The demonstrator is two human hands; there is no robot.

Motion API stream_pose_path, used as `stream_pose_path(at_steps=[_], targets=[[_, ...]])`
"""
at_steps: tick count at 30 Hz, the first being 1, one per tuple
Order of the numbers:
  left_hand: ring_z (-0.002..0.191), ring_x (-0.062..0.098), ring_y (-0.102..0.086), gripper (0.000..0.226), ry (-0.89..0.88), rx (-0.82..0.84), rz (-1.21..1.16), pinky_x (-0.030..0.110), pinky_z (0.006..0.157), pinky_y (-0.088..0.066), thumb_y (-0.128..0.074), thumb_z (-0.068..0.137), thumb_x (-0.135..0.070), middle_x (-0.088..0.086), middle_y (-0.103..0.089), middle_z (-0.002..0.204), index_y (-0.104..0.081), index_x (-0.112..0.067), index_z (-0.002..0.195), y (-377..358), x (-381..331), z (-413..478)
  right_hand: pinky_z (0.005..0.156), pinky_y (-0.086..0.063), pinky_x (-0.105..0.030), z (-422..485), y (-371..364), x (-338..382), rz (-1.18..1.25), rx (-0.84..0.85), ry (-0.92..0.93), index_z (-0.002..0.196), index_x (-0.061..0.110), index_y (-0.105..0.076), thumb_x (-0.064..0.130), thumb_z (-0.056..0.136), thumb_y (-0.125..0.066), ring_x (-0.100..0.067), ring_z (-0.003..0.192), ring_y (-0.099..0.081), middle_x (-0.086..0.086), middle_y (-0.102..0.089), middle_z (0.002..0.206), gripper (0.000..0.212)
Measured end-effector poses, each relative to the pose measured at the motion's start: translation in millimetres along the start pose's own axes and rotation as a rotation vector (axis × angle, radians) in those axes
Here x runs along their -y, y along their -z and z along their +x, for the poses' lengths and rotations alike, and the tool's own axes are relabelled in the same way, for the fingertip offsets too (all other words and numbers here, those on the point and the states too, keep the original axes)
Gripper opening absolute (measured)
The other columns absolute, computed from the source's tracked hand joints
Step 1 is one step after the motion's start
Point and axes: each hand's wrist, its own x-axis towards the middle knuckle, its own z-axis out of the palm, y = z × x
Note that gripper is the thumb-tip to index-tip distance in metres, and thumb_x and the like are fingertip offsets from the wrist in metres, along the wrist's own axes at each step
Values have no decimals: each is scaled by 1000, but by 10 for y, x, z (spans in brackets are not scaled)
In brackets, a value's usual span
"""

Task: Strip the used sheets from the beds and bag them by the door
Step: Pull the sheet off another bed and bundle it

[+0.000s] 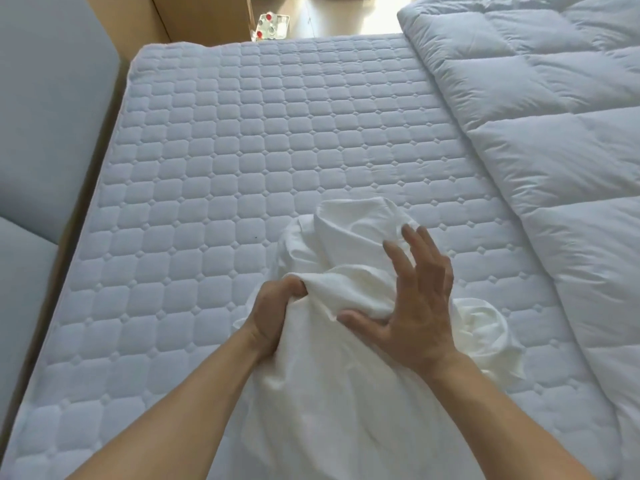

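A white sheet (332, 368) lies bunched in a heap on the near middle of the quilted mattress (214, 161), which is bare everywhere else. My left hand (277, 317) is clenched on a fold of the sheet at the heap's left side. My right hand (412, 299) rests on top of the heap with fingers spread, thumb pressed against the cloth, gripping nothing. A twisted end of the sheet (485, 327) curls out to the right of my right wrist.
A puffy white duvet (554, 133) is piled along the right side of the mattress. A grey padded headboard (41, 133) stands at the left. Beyond the far edge, a pale floor holds a small tray with red-capped items (272, 27).
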Motion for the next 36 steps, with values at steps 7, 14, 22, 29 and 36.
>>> stream_pose_path(at_steps=[7,14,22,29,36], targets=[[63,21,-48,21,16,180,19,29,59,-40,-60,46,-28,5,-53,65,-61,-15,62,-145,57,-64,120,-14,-49,390,107,-341,130,846,-273,150,57,-9,95,48,-49,-12,151,-12,12,-22,162,116],[62,11,-56,25,-83,136,197,27,58,-46,-61,48,-38,-2,-61,64,-69,-18,60,-325,440,-302,99,-36,-36,-66,258,-377,49,932,-434,137,36,-46,105,35,-44,-20,125,-42,1,-54,130,123],[84,0,-62,37,-164,-92,516,26,77,-50,-65,59,-52,-16,-67,89,-55,-37,92,-644,754,-322,70,-44,-21,-823,344,-409,479,597,-781,84,44,-72,56,82,-72,4,78,-66,21,-72,81,13],[88,5,-65,28,-135,-30,629,32,80,-52,-53,79,-59,-20,-72,87,-67,-41,93,-672,811,-295,106,-34,-44,-1009,373,-92,66,296,-469,141,25,-47,72,86,-48,-23,128,-45,0,-49,135,73],[98,20,-65,19,-238,5,705,38,88,-51,-68,91,-34,-2,-71,98,-67,-24,107,-639,569,-206,116,7,-62,-1170,243,-195,-134,780,-252,148,51,18,96,67,-33,-17,143,36,15,35,157,106]])
